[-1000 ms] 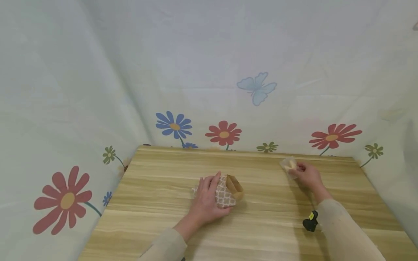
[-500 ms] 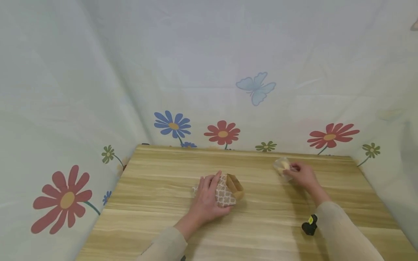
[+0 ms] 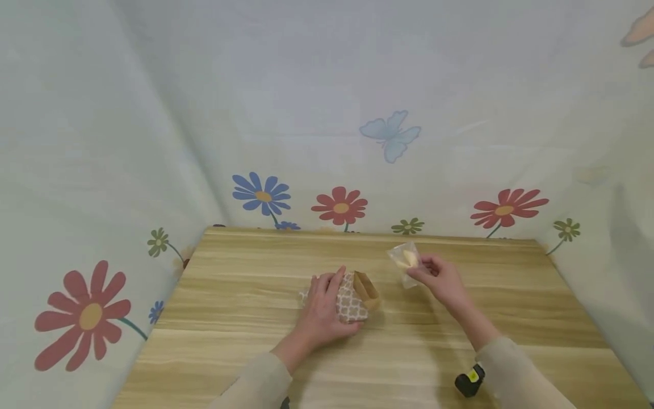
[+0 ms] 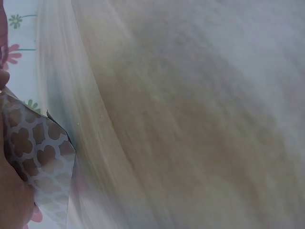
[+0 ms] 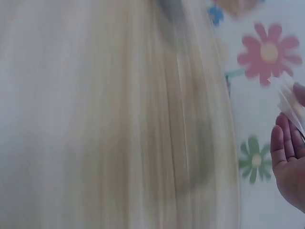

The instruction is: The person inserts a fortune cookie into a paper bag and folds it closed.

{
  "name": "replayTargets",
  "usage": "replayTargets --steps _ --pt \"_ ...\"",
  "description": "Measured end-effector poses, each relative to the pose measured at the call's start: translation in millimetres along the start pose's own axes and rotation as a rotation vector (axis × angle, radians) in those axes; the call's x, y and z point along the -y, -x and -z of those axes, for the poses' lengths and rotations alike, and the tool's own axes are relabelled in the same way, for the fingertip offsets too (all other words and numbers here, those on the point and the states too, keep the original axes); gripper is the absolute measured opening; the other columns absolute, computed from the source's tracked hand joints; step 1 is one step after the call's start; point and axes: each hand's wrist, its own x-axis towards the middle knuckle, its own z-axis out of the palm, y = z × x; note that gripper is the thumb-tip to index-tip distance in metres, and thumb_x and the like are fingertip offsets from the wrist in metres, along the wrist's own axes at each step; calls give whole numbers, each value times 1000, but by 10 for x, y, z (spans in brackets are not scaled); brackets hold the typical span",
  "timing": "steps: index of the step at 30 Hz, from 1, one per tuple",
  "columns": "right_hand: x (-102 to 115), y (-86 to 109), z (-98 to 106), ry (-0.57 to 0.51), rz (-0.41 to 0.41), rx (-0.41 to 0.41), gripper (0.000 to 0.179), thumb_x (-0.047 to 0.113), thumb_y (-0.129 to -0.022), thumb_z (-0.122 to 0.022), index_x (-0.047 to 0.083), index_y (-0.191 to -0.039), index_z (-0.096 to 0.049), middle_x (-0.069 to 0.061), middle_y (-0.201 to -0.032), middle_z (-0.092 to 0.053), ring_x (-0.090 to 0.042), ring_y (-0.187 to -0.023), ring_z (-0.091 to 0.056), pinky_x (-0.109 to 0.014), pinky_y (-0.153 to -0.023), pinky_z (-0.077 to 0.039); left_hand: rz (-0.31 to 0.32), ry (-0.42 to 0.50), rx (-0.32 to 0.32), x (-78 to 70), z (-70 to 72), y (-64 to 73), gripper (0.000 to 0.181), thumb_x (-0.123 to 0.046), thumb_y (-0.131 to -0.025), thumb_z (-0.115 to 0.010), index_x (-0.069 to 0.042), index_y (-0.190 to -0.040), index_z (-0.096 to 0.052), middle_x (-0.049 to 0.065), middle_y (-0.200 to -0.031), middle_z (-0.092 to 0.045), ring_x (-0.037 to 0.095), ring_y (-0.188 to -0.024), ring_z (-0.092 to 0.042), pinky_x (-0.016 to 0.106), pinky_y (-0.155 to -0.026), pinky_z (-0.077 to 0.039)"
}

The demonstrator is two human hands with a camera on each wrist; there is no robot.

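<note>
A small brown paper bag (image 3: 351,302) with a white lattice pattern lies on its side on the wooden table, its mouth gaping to the right. My left hand (image 3: 321,313) grips it from above, fingers over the far side and thumb at the near side; in the left wrist view the patterned bag (image 4: 42,155) shows at the left edge. Just right of the bag's mouth, my right hand (image 3: 443,282) pinches a clear plastic packet (image 3: 407,260) with a pale yellow, cookie-like piece inside. The right wrist view shows only part of this packet (image 5: 287,98).
The wood-grain table (image 3: 245,346) ends at a pale curtain (image 3: 317,102) printed with flowers and butterflies, which surrounds its back and sides. A small black device (image 3: 469,381) with a yellow label sits beside the right sleeve.
My right hand has carried the packet leftward from the table's back right toward the bag's mouth. The black device has shifted along with the right sleeve. My left hand keeps its grip on the bag.
</note>
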Motion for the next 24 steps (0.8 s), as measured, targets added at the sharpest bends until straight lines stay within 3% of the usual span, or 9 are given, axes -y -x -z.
replayTargets --steps 6,12,21,24 --pt "162 196 -347 -68 42 -48 41 24 -94 -85 0 -124 -69 -13 -114 -69 -15 -101 -63 -20 -86 -54 13 -3 14 6 -22 -20 125 -54 -68 -95 -12 -167 -31 14 -147 -49 32 -136 -51 64 -128 -22" --pt "164 345 -602 -78 88 -88 39 27 -93 -86 5 -120 -70 -9 -114 -70 -17 -105 -62 -20 -92 -53 8 -13 9 4 -48 -35 125 -55 -68 -94 -12 -167 -31 15 -146 -50 33 -136 -50 67 -126 -24" --pt "134 458 -787 -96 106 -119 39 21 -89 -89 3 -118 -71 -9 -115 -74 -18 -106 -66 -24 -99 -54 18 -41 8 -15 -106 -41 126 -58 -69 -92 -12 -168 -29 15 -146 -50 33 -136 -50 68 -126 -24" --pt "132 473 -795 -61 106 -122 39 21 -89 -89 3 -118 -71 -9 -116 -74 -20 -107 -67 -34 -103 -54 33 -43 18 -27 -121 -42 126 -58 -69 -92 -14 -168 -28 15 -147 -49 33 -137 -49 66 -127 -22"
